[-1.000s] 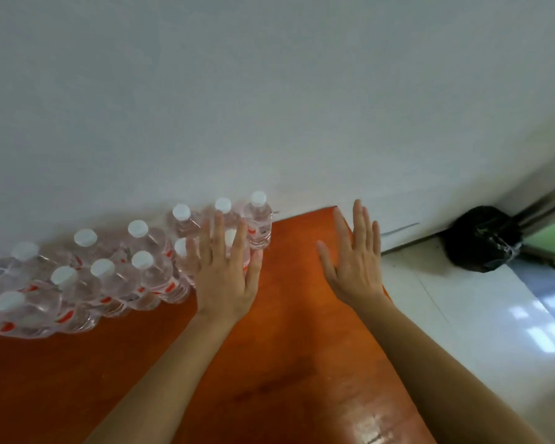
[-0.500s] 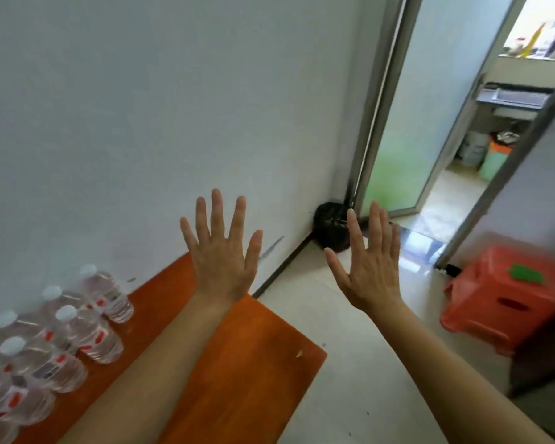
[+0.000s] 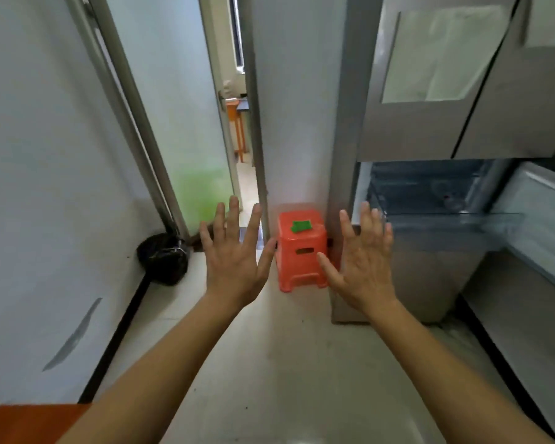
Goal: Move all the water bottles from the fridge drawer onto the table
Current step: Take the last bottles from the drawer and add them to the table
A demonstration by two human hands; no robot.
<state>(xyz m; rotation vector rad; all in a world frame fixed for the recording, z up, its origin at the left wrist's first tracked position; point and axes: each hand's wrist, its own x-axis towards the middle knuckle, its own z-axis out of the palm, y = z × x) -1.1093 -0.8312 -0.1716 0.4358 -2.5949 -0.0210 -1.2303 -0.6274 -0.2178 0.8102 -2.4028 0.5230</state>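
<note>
Bare, spread fingers were what we held up: our left hand (image 3: 234, 261) and right hand (image 3: 364, 267) were both splayed wide, palms forward, gripping nothing. Between them stood the orange plastic stool (image 3: 302, 251) with a green scrap (image 3: 301, 226) on its seat. Past our right hand the pulled-out clear fridge drawer (image 3: 442, 219) showed no bottle we could make out. A corner of the orange-brown wooden table (image 3: 23, 423) sat at lower left. We could read no writing.
</note>
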